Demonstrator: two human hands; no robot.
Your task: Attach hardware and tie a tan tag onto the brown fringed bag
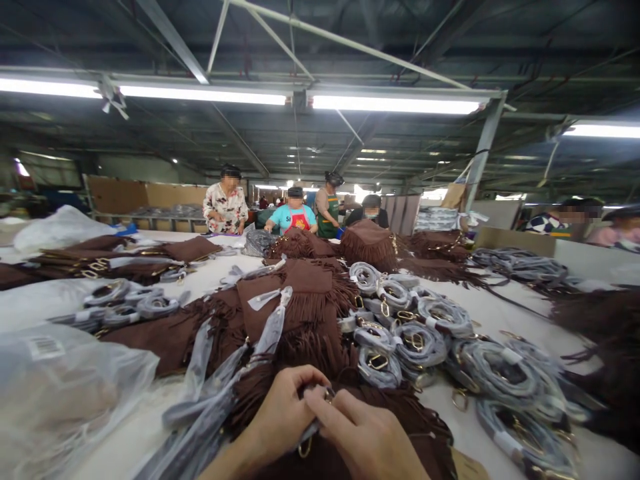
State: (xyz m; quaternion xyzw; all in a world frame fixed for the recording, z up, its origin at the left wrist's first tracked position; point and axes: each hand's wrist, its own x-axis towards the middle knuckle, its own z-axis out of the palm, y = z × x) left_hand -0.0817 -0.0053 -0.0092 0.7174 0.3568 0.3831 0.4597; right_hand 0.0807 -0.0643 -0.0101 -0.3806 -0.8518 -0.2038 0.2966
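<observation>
My left hand (283,413) and my right hand (365,430) meet at the bottom middle, fingers closed together on a small strap end with gold metal fittings. A gold clasp (305,448) dangles below the fingertips, beside a bit of grey wrapping; the rest of the held piece is hidden by my fingers. Directly under both hands lies a dark brown fringed bag (415,417). More brown fringed bags (307,283) overlap just beyond it. To the left of my left hand run long straps (225,387) in clear plastic.
Coiled, wrapped straps (420,343) with gold clasps crowd the right side. A translucent plastic bag (65,393) fills the lower left. Other brown bags (367,243) are heaped farther back. Several people stand or sit across the white table (480,300).
</observation>
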